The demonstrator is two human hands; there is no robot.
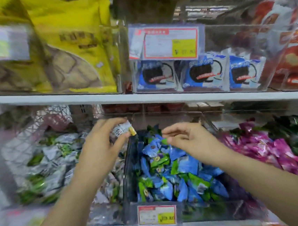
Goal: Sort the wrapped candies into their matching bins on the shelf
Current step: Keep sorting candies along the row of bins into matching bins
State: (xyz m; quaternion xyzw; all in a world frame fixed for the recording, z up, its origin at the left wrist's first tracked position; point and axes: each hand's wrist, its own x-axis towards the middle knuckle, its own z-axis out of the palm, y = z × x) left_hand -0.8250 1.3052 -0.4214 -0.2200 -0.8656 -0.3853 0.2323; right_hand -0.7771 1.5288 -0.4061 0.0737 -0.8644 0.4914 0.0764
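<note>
Evidently mid-sort, the left hand (100, 146) pinches a small white-wrapped candy (123, 130), likely bound for the white-and-green pile (49, 162); the right hand (185, 136) hovers loosely spread over the clear plastic bin (130, 178).

Upper price tag (170, 41), with yellow snack bags (76, 47) to its left, blue cookie packets (202, 75) beneath, red packets (292, 59) to its right.

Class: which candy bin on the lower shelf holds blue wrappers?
The middle bin, under the right hand; white-green candies lie left of it, pink candies right of it.
</note>
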